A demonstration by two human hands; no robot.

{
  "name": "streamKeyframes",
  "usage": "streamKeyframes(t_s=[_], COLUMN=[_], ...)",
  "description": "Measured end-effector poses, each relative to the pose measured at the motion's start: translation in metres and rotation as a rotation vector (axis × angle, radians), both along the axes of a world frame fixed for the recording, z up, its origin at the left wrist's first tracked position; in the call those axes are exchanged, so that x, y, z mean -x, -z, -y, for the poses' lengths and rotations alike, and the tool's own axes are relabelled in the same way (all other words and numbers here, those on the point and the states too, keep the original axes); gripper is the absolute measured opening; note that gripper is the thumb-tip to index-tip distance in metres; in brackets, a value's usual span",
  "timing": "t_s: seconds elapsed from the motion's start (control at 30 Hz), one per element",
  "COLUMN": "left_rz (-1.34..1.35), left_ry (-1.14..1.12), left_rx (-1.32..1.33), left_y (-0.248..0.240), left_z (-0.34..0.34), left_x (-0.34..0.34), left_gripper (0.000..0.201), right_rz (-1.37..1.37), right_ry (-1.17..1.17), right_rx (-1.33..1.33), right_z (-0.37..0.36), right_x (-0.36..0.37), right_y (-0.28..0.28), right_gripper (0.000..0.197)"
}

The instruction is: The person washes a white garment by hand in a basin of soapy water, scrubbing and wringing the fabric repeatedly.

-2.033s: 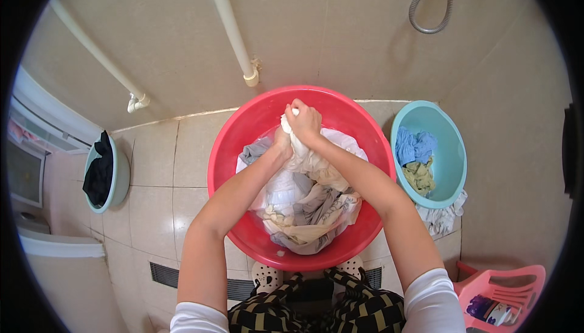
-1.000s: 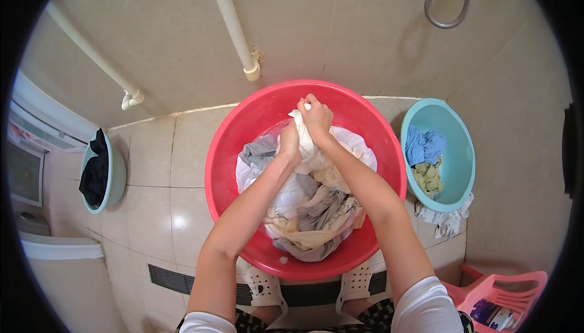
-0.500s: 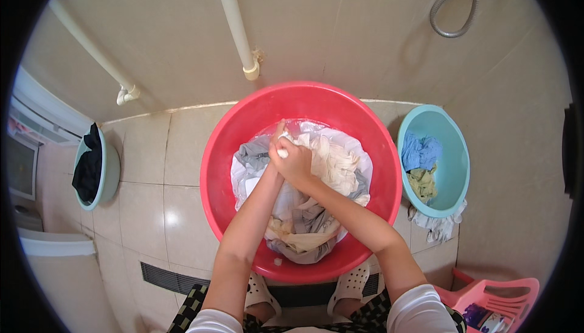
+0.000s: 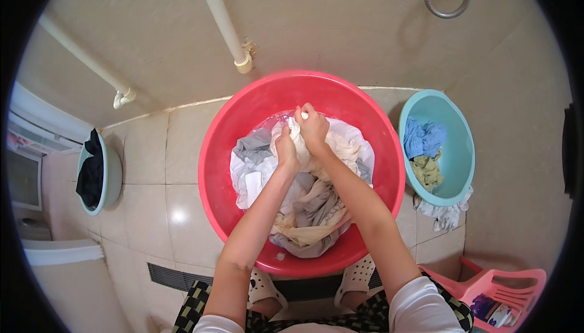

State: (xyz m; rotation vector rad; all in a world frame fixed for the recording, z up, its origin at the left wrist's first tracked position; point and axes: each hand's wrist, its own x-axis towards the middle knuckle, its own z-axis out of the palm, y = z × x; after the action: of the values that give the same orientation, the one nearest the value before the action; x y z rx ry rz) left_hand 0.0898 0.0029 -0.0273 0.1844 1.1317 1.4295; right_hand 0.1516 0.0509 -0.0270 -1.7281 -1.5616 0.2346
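Note:
Both hands are over a big red basin (image 4: 214, 211) of wet laundry, gripping one wrung white cloth (image 4: 295, 133). My left hand (image 4: 287, 151) is closed round its nearer part. Slightly farther off and to the right, my right hand (image 4: 312, 129) makes a fist on the same cloth, with a small white end poking out at the top. Beneath them lie cream garments (image 4: 344, 150), grey cloth (image 4: 252, 144) and white fabric (image 4: 261, 168), bunched together. The part of the cloth inside my fists is hidden.
A light-blue basin (image 4: 456, 168) with blue and yellow-green cloths stands at the right, with white cloth (image 4: 444, 214) under its edge. Another basin (image 4: 112, 178) holds black clothing at the left. A pink plastic chair (image 4: 523, 281) is near right; pipes (image 4: 222, 16) run down the wall.
My hands, pressed together and crossed before, have come apart with the white cloth between them. The right hand has moved farther out and right; the left shows its back on the near side.

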Motion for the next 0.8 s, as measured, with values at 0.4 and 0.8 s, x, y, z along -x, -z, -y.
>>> streamKeyframes(t_s=[0.4, 0.8], left_rz=[-0.048, 0.566], left_ry=[0.06, 0.308], left_rx=[-0.046, -0.325], left_y=[0.025, 0.047], left_z=[-0.004, -0.037], left_x=[-0.002, 0.024], left_gripper=[0.02, 0.024], right_rz=[-0.396, -0.159], right_ry=[-0.092, -0.258], right_rx=[0.031, -0.097], right_z=[0.059, 0.045], right_x=[0.009, 0.029], right_y=[-0.031, -0.063], right_gripper=[0.021, 0.025])
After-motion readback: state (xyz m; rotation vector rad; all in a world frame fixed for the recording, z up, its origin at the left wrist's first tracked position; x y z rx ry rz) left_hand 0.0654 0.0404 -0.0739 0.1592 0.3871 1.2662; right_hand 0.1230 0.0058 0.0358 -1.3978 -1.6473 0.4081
